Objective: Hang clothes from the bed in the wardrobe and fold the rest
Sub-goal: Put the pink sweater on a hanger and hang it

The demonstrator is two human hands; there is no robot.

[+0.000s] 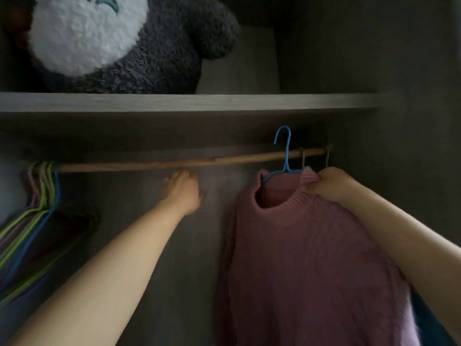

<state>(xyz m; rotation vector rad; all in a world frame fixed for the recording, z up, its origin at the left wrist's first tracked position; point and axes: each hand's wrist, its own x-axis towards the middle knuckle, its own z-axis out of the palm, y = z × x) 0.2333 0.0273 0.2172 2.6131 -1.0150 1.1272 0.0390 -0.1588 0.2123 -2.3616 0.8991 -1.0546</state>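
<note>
- Head view: right hand [331, 182] sat right of centre, fingers closed on the ribbed collar of the pink sweater [311, 258], gripping at the collar's right side.
- Left hand [183, 192] was at frame centre, just below the rail, arm stretched forward into the wardrobe; fingers loosely spread, holding nothing. Whether the fingertips touched the rail could not be told.
- The sweater filled the lower right of the frame, already threaded on a blue hanger [284, 156]; hanger shoulders emerged from the neck opening.
- Hanger hook stood above the wooden rail [174, 162], its top clear of the wood; whether it was seated on the rail could not be told from this angle.
- Two pale hooks showed on the rail just right of the blue hanger, above the right hand; what hung from them was hidden.
- Rail ran across mid-frame, slightly tilted, higher at the right end.
- Bunch of empty hangers [42, 196] hung at the rail's left end, green, blue and pinkish, at the left edge of the frame.
- Shelf [224, 102] spanned the frame above the rail.
- Plush toy [119, 43], dark grey with a white face patch, sat on the shelf in the upper left.
- A sliver of blue fabric [429, 323] showed at the lower right corner, behind the sweater; blurred, not identifiable.
</note>
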